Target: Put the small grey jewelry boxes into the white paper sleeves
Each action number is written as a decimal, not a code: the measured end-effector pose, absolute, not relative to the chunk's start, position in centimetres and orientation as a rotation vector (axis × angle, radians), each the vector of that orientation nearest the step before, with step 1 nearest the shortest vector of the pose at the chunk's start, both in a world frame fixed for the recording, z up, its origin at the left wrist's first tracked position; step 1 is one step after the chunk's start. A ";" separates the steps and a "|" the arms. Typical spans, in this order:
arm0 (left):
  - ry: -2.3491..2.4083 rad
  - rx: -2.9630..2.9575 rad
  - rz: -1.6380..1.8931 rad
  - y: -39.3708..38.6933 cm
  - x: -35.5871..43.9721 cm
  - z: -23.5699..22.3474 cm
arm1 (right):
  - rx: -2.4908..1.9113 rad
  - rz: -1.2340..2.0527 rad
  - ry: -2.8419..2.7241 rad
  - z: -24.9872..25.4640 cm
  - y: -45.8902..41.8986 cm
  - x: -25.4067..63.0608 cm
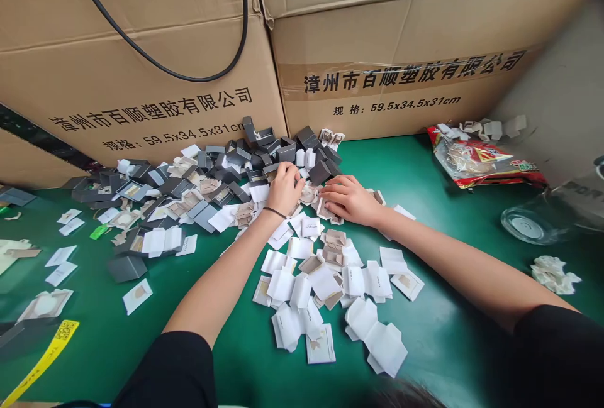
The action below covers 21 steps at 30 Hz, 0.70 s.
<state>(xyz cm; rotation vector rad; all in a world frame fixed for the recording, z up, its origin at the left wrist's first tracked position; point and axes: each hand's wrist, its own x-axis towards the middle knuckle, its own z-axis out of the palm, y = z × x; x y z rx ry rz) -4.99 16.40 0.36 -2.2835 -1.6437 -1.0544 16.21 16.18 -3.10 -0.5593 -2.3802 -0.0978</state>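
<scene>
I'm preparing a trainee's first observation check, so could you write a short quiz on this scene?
1. Which hand has the dark band at its wrist? A) left; B) right; C) neither.
2. True or false: the yellow strip is on the left of the picture, the crumpled white wad on the right.
3. Fill in: the white card pieces between the forearms lie on a ____ table.

Key: 1. A, the left hand. 2. True. 3. Green.
</scene>
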 end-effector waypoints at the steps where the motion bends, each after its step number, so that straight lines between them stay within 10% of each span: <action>1: -1.608 -2.267 -1.119 16.5 -5.1 0.2 | -0.501 -0.125 -2.386 -3.0 16.0 16.1; 7: -1.511 -2.069 -1.650 16.3 -5.2 1.9 | -0.365 -0.113 -2.373 -2.8 15.6 16.0; 14: -1.746 -1.715 -3.532 13.7 -5.3 3.4 | -0.399 0.024 -2.197 -3.5 16.5 15.8; 21: -1.730 -2.333 -3.400 12.9 -4.9 -0.4 | -0.420 -0.020 -2.238 -3.6 16.2 16.1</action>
